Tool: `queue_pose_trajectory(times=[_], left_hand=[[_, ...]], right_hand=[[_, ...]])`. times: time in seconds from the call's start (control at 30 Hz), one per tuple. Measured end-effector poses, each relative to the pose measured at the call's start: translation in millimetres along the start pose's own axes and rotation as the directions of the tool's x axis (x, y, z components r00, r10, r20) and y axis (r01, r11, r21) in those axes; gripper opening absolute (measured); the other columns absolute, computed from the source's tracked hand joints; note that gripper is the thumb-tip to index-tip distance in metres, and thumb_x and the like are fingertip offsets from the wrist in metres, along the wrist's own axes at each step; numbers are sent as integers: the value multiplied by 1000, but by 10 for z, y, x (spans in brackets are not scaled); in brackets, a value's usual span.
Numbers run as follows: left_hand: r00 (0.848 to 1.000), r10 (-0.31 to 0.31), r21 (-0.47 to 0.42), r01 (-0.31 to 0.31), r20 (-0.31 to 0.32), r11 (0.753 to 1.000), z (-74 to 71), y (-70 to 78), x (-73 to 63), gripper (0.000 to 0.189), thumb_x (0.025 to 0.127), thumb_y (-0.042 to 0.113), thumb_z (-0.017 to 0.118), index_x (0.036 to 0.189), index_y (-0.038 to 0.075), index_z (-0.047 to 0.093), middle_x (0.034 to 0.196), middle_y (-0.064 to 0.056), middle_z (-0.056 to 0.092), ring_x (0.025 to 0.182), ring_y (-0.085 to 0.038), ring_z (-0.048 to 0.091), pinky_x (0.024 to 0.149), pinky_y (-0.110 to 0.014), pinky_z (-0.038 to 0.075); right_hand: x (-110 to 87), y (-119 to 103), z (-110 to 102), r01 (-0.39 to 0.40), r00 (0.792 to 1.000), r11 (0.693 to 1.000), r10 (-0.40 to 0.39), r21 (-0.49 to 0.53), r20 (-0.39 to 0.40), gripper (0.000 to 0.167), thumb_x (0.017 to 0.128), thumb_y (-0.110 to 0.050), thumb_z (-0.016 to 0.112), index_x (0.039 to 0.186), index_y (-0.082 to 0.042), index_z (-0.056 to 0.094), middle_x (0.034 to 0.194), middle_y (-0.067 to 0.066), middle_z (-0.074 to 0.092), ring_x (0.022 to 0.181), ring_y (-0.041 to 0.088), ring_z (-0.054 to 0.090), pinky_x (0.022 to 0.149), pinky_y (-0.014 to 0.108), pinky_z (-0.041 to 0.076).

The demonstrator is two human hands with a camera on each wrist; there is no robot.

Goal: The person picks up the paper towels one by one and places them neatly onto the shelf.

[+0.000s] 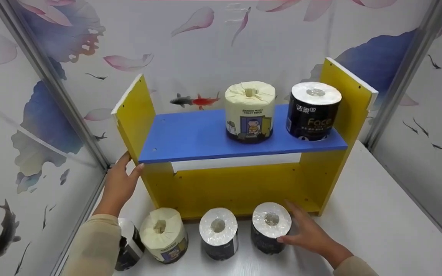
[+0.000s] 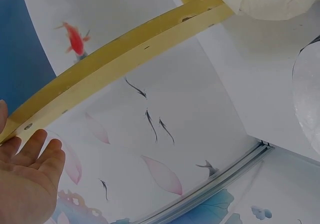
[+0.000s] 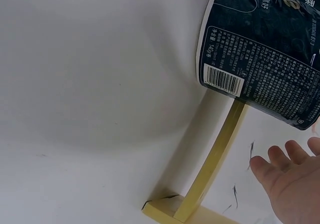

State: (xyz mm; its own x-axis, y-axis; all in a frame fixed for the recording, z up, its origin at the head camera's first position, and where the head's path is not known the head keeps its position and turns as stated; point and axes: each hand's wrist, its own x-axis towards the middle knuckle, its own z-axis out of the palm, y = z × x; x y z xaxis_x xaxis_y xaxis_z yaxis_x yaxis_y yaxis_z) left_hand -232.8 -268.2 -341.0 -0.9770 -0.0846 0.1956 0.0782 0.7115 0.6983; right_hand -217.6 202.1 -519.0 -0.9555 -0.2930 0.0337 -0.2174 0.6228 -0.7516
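Note:
A small yellow-and-blue shelf [image 1: 190, 134] stands on a white table. My left hand [image 1: 119, 186] holds the front edge of its left side panel [image 2: 115, 59], thumb in front and fingers along the outside. My right hand [image 1: 309, 232] is spread beside a black-and-white toilet roll [image 1: 271, 228] in front of the shelf, its thumb right at the wrapper. In the right wrist view, the fingers [image 3: 287, 164] lie loosely extended below that dark roll. On the blue board stand a cream toilet roll [image 1: 249, 113] and a black-wrapped one [image 1: 313, 113].
Left of the right hand's roll stand another black-and-white roll [image 1: 219, 234], a cream roll [image 1: 163, 235] and a dark roll [image 1: 129, 245] partly hidden by my left sleeve. Printed wall panels [image 1: 213, 50] enclose the table [image 1: 382, 214] at the back and sides.

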Motion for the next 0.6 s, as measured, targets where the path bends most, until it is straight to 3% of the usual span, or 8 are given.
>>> queue_pose_trajectory(times=[0.6], left_hand=[[1000,-2,-10,2,-8,1000,14,0,-3,60,103,27,49,153,7,25,153,-19,33,143,-36,26,115,-52,25]], right_hand=[[10,64,111,74,997,997,-74,26,-7,114,66,-44,87,150,2,27,152,29,28,139,47,25,110,64,24]])
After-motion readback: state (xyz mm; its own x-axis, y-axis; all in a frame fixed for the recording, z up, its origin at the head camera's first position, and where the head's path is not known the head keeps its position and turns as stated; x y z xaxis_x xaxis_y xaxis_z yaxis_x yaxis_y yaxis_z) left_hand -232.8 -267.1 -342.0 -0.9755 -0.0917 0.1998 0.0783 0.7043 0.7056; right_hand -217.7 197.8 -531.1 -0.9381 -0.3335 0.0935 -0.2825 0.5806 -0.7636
